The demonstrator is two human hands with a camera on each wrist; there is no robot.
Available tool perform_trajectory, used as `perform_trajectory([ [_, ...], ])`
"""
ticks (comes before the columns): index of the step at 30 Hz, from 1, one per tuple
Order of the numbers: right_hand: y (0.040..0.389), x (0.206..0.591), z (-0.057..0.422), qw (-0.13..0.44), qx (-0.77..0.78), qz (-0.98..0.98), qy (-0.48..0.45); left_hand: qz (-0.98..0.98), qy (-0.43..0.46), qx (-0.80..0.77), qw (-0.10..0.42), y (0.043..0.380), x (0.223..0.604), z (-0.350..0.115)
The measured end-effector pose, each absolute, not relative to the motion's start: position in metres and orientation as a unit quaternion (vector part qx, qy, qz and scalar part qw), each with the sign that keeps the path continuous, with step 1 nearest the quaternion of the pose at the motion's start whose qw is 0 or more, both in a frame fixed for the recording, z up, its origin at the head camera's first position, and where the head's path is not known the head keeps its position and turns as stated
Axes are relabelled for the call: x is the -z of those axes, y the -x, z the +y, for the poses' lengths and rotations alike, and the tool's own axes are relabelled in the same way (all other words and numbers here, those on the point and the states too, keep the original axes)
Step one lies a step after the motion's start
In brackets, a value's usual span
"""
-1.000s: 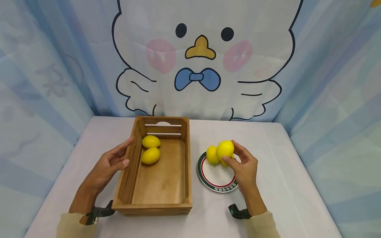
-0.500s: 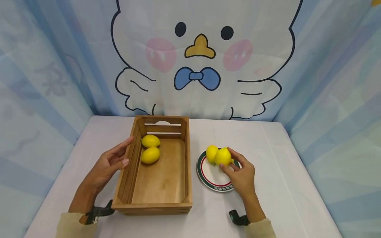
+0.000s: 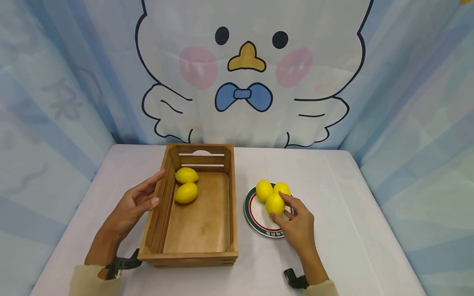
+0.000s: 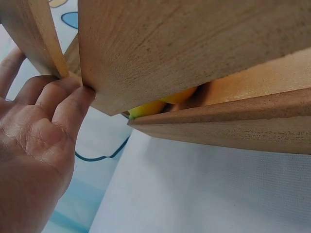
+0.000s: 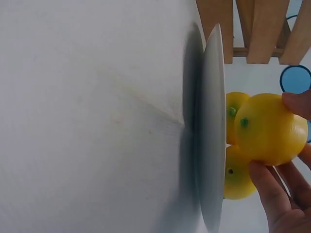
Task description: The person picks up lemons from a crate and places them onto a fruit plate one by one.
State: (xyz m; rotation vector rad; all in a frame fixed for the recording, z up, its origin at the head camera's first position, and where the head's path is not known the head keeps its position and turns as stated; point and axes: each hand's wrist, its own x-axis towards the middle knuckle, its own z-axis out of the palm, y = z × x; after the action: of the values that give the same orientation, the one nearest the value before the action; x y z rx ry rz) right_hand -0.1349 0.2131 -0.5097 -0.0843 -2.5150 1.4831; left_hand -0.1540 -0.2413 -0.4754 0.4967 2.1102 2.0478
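A slatted wooden crate (image 3: 189, 260) stands left of centre, with two lemons (image 3: 186, 193) lying against its left wall. My left hand (image 3: 131, 205) holds that wall from outside, and the left wrist view shows its fingers (image 4: 68, 109) curled at the gap between slats. To the right, my right hand (image 3: 299, 226) pinches a yellow lemon (image 3: 275, 204) between thumb and fingers over a plate (image 3: 252, 218). Another two lemons, one at left (image 3: 264, 190) and one behind (image 3: 282, 188), rest on the plate. In the right wrist view, the pinched lemon (image 5: 267, 128) appears slightly off the plate's surface.
White cloth (image 3: 355, 230) covers the table. A curtain printed with a cartoon face (image 3: 252, 123) hangs behind it, and blue curtains (image 3: 48, 123) close off both sides. Dark straps (image 3: 294, 279) sit at both wrists. A narrow strip of cloth separates crate and plate.
My right hand has brought its lemon down and toward me over the plate, uncovering the lemon behind. The left hand keeps its place on the crate.
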Motion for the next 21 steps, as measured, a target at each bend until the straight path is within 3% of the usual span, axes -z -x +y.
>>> perform_trajectory([
  [21, 0.13, 0.515, 0.202, 0.076, -0.459, -0.882, 0.069, 0.701, -0.169, -0.688, 0.082, 0.154, 0.475, -0.242],
])
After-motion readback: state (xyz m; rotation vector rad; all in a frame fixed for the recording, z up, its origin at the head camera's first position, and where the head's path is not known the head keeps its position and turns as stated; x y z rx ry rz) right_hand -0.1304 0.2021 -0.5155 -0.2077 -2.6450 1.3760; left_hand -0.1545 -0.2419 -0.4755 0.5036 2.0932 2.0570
